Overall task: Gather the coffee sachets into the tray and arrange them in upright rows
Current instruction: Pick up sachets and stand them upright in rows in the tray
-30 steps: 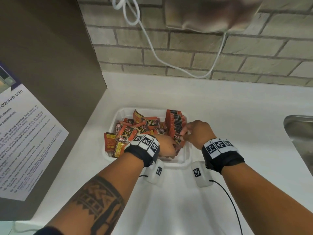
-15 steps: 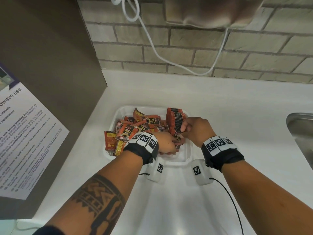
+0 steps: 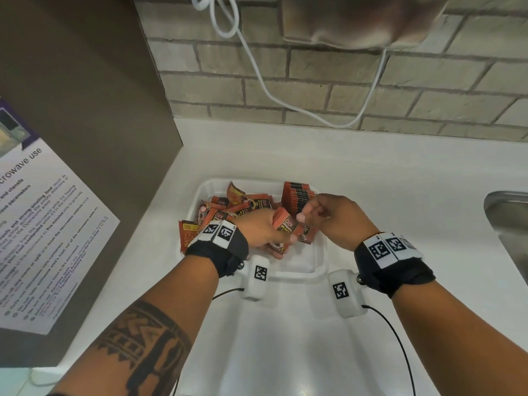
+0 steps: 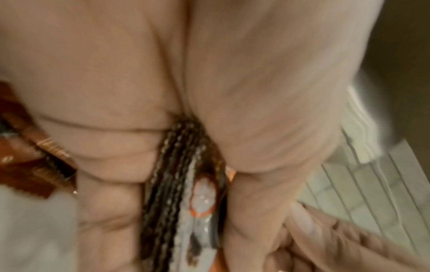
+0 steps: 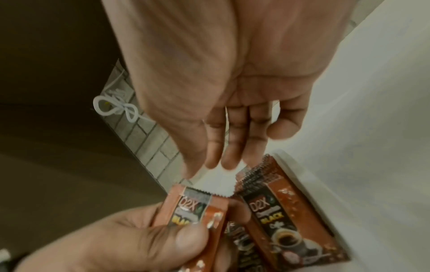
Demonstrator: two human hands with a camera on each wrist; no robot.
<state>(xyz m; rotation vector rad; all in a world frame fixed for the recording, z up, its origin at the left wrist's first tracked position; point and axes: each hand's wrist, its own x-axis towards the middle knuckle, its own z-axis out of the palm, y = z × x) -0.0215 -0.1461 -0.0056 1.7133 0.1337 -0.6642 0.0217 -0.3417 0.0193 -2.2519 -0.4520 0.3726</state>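
Note:
A white tray (image 3: 300,274) sits on the counter. Loose orange-and-black coffee sachets (image 3: 228,207) lie piled in its left half, and one sachet (image 3: 187,235) hangs over the left rim. An upright row of sachets (image 3: 297,192) stands along the right side. My left hand (image 3: 278,242) grips a small bundle of sachets (image 5: 190,211) over the tray's near part; their crimped edges (image 4: 186,184) show between thumb and fingers. My right hand (image 3: 308,212) hovers just above the near end of the row (image 5: 279,211), fingers relaxed and holding nothing.
A brown panel with a printed notice (image 3: 43,224) walls off the left. The brick wall behind carries a white cable (image 3: 285,101). A steel sink (image 3: 508,224) edges in at the right. White countertop (image 3: 400,181) surrounds the tray.
My right hand has let go at the row, lifted a little and opened. My left hand has raised its bundle of sachets, which now shows above the tray.

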